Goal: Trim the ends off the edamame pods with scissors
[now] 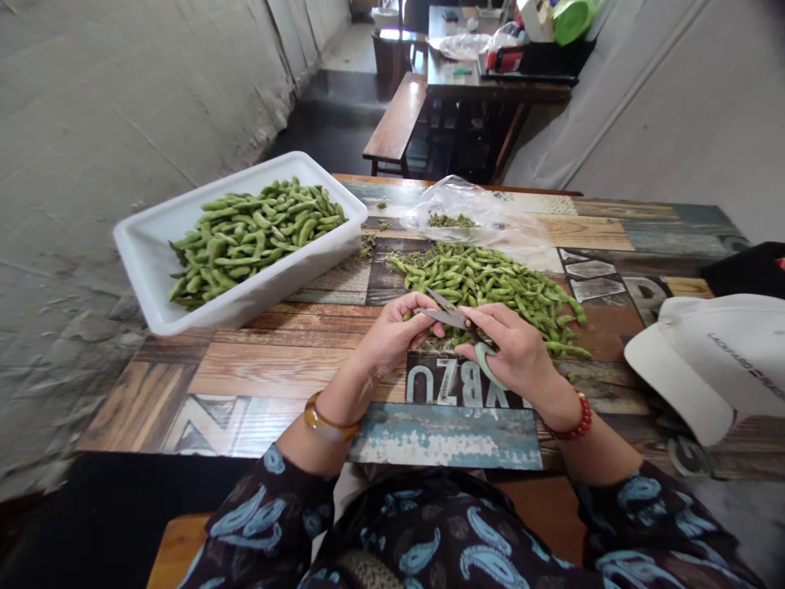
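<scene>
My right hand point(512, 348) is closed around the handles of a pair of scissors point(450, 317) with pale green grips. The blades stand slightly apart and point left toward my left hand point(398, 331). That hand's thumb and fingers are pinched together beside the blades; whatever is between them is mostly hidden. Just behind both hands lies a loose pile of green edamame pods point(491, 278) on the patterned table point(263, 368). To the left, a white plastic tub point(245, 307) holds many more pods point(257, 233).
Behind the pile, a clear plastic bag point(521, 233) has green trimmings point(450, 221) on it. A white cap point(724, 360) rests at the right, near a black item point(745, 270). Beyond the table stand a wooden bench point(398, 119) and another table point(445, 74). Walls rise on both sides.
</scene>
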`<state>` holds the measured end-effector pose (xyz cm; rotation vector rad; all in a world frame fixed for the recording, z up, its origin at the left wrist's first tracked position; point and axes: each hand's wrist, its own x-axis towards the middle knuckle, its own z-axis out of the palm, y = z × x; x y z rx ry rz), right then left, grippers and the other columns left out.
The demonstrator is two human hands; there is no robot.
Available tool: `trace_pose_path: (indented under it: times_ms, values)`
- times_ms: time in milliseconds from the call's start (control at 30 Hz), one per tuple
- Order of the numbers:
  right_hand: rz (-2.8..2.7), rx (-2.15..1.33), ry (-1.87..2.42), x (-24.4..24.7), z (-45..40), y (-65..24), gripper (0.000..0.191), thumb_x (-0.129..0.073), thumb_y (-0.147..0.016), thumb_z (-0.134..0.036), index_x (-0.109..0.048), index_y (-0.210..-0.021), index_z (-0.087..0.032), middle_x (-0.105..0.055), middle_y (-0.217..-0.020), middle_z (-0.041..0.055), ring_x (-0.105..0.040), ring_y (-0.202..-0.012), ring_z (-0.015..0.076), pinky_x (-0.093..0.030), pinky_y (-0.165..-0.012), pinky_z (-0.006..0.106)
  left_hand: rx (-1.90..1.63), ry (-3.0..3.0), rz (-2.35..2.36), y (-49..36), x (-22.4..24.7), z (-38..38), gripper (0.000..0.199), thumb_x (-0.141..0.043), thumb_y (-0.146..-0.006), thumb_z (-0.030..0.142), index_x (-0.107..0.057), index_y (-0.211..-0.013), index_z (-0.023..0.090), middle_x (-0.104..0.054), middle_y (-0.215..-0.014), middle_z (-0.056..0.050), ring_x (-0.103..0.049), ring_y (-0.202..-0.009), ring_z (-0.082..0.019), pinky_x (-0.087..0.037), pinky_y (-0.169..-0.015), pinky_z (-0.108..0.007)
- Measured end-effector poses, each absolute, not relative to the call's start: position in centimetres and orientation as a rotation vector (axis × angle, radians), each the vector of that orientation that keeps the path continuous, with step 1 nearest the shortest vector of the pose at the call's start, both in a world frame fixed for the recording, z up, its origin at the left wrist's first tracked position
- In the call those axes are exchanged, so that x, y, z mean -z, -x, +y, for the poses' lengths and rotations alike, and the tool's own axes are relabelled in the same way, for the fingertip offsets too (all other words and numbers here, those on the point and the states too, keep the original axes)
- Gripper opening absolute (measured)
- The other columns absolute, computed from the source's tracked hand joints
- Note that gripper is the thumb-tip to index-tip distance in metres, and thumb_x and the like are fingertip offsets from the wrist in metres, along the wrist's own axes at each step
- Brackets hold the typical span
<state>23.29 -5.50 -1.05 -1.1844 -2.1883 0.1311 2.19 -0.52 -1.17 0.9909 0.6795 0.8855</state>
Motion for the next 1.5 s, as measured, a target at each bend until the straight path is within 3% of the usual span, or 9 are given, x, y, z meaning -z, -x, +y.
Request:
trace_pose_path:
  times_ms: [633, 967, 1100, 1300, 1400, 1500]
  values:
    - [-2.172, -0.173, 1.173, 0.9, -5.6, -23.2, 0.051, -0.069, -0.089, -0.036, -0.055, -0.137, -0.023, -0.069, -0.109, 0.0117, -0.068, -0.1, 0.0267, -0.059, -0.087, 0.041, -0.863, -0.964, 0.662, -2.3, 1.0, -0.7, 0.035, -0.077, -0.078, 0.043, -0.057, -0.082, 0.014, -0.065, -0.063, 0.0, -0.038, -0.041, -0.002, -0.021, -0.04, -0.016]
    - [-2.182, -0.217, 1.196, 1.1, -5.8, -23.5, 0.049, -0.065, -0.092, -0.037, -0.054, -0.139, -0.023, -0.069, -0.109, 0.0109, -0.069, -0.093, 0.0239, -0.06, -0.08, 0.035, -0.882, -0.923, 0.644, -2.2, 1.1, -0.5, 0.032, -0.077, -0.079, 0.04, -0.058, -0.083, 0.014, -0.064, -0.064, 0.001, -0.039, -0.041, -0.002, -0.02, -0.04, -0.016]
    - [-2.119, -0.189, 1.266, 1.1, -5.7, -23.8, 0.047, -0.064, -0.093, -0.038, -0.057, -0.137, -0.024, -0.07, -0.109, 0.0106, -0.07, -0.09, 0.0232, -0.06, -0.079, 0.034, -0.965, -0.825, 0.674, -1.7, 1.0, 0.0, 0.03, -0.078, -0.076, 0.036, -0.062, -0.089, 0.014, -0.06, -0.066, 0.003, -0.039, -0.043, -0.001, -0.024, -0.041, -0.015]
    - [-2.042, -0.093, 1.341, 0.8, -5.5, -24.0, 0.044, -0.064, -0.092, -0.039, -0.06, -0.133, -0.022, -0.071, -0.106, 0.0108, -0.069, -0.091, 0.0248, -0.06, -0.082, 0.037, -0.961, -0.824, 0.777, -1.4, 0.7, 0.4, 0.037, -0.073, -0.078, 0.046, -0.052, -0.073, 0.016, -0.057, -0.07, 0.002, -0.048, -0.049, -0.005, -0.029, -0.04, -0.016]
    - [-2.059, -0.086, 1.331, 0.8, -5.5, -24.0, 0.044, -0.065, -0.092, -0.038, -0.06, -0.132, -0.021, -0.071, -0.106, 0.0107, -0.069, -0.087, 0.0234, -0.059, -0.079, 0.036, -0.89, -1.071, 0.877, -1.7, 1.1, 0.2, 0.026, -0.07, -0.082, 0.04, -0.06, -0.081, 0.016, -0.057, -0.067, 0.002, -0.048, -0.049, -0.006, -0.032, -0.044, -0.018]
    - [-2.072, -0.094, 1.316, 0.9, -5.5, -23.9, 0.044, -0.066, -0.092, -0.039, -0.06, -0.131, -0.022, -0.071, -0.106, 0.0104, -0.068, -0.085, 0.0224, -0.059, -0.078, 0.035, -0.9, -1.497, 0.98, -2.1, 1.7, 0.0, 0.011, -0.064, -0.086, 0.026, -0.069, -0.087, 0.016, -0.065, -0.077, -0.003, -0.057, -0.064, -0.011, -0.042, -0.06, -0.022]
